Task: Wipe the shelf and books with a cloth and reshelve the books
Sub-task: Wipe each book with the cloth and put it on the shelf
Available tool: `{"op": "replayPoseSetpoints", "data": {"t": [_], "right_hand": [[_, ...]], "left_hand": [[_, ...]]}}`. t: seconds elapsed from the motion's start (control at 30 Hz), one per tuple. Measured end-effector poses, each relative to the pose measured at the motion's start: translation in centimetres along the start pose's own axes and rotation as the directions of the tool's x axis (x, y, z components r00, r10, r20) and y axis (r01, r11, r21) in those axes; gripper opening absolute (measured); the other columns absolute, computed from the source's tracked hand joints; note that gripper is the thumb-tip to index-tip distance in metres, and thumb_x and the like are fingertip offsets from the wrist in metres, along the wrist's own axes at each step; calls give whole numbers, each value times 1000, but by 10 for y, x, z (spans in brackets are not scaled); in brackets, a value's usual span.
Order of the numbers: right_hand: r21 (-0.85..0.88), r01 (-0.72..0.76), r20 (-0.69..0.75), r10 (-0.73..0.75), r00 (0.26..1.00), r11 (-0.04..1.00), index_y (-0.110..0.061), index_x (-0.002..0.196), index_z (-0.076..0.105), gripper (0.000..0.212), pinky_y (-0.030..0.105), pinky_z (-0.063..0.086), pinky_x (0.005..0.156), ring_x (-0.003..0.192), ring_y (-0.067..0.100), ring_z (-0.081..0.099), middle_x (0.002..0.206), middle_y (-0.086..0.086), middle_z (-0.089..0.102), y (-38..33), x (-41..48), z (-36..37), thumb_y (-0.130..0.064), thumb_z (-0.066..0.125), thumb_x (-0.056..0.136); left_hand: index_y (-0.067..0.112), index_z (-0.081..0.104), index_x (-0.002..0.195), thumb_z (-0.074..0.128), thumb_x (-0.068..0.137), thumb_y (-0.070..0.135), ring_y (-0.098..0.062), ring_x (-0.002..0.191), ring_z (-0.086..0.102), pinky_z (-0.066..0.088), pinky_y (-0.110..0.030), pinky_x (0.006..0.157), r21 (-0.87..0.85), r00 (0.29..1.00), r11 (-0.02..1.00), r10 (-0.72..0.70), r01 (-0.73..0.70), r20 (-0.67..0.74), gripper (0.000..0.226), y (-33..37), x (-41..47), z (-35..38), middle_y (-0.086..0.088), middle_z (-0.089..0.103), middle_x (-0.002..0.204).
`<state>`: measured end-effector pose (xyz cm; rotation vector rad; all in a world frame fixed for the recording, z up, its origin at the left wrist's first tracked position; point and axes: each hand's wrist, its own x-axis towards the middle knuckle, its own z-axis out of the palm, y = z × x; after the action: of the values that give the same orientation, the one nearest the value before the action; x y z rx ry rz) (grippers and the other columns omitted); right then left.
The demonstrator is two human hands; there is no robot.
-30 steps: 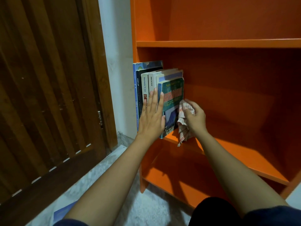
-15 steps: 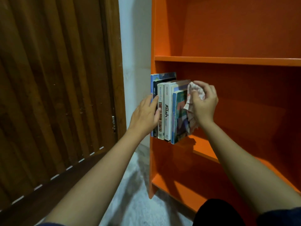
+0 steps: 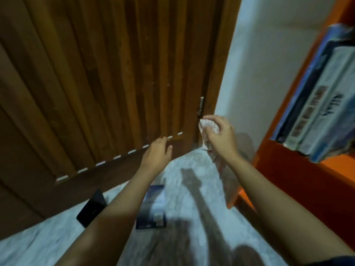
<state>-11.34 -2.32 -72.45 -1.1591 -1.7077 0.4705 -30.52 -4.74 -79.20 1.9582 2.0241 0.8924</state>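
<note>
My right hand [image 3: 221, 136] is shut on a crumpled white cloth [image 3: 208, 125], held in the air above the floor, left of the orange shelf [image 3: 292, 166]. Out over the floor, near the door's bottom, my left hand [image 3: 156, 155] is empty with its fingers loosely spread. Several books [image 3: 326, 104] stand upright on the shelf at the right edge of the view, blurred. A dark blue book [image 3: 153, 206] lies flat on the pale floor below my left forearm.
A dark wooden slatted door [image 3: 107, 73] fills the left and middle. A black flat object [image 3: 92, 208] leans against its base. A white wall [image 3: 265, 73] separates door and shelf. The floor [image 3: 38, 246] is pale marble-like tile.
My view has swung left and down, away from the shelf toward the floor. Both hands have left the books; the right one carried the cloth away and the left one now reaches out over the floor.
</note>
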Motion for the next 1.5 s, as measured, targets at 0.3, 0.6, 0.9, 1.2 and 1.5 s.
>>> {"op": "replayPoseSetpoints", "data": {"t": [0.3, 0.6, 0.9, 1.2, 1.5], "right_hand": [[-261, -368, 608, 448, 655, 893, 1, 111, 62, 23, 19, 40, 82, 106, 27, 58, 110, 11, 62, 145, -111, 179, -8, 54, 92], [-271, -678, 555, 687, 469, 683, -12, 118, 55, 23, 17, 39, 73, 93, 14, 53, 106, 1, 56, 203, -172, 259, -18, 50, 96], [-81, -879, 504, 781, 370, 470, -9, 99, 62, 16, 18, 47, 60, 78, 19, 62, 86, 3, 64, 204, -198, 272, -4, 52, 89], [-99, -839, 492, 759, 427, 535, -15, 91, 63, 9, 30, 48, 69, 85, 21, 62, 92, 6, 65, 153, -174, 233, -17, 64, 83], [233, -730, 496, 568, 657, 642, -12, 91, 60, 23, 20, 49, 61, 75, 18, 62, 89, 7, 64, 49, -75, 102, 8, 61, 80]], "left_hand": [[-2, 53, 123, 48, 97, 19, -31, 117, 53, 37, -30, 97, -100, 781, 803, -531, 588, 327, 34, -187, -69, 130, -18, 56, 126], [11, 52, 123, 48, 96, 15, -18, 113, 55, 41, -23, 88, -200, 714, 696, -606, 689, 351, 28, -244, -109, 204, -2, 55, 122], [17, 44, 134, 54, 92, 16, -17, 116, 55, 49, -32, 93, -493, 612, 405, -687, 770, 392, 43, -247, -131, 218, -6, 54, 130], [12, 60, 102, 52, 93, 6, -17, 89, 62, 52, -24, 78, -585, 632, 351, -672, 731, 385, 13, -198, -134, 161, -6, 64, 100], [15, 33, 142, 43, 99, 9, -3, 89, 56, 48, -7, 61, -830, 890, 445, -437, 337, 127, 45, -74, -73, 38, -7, 53, 118]]}}
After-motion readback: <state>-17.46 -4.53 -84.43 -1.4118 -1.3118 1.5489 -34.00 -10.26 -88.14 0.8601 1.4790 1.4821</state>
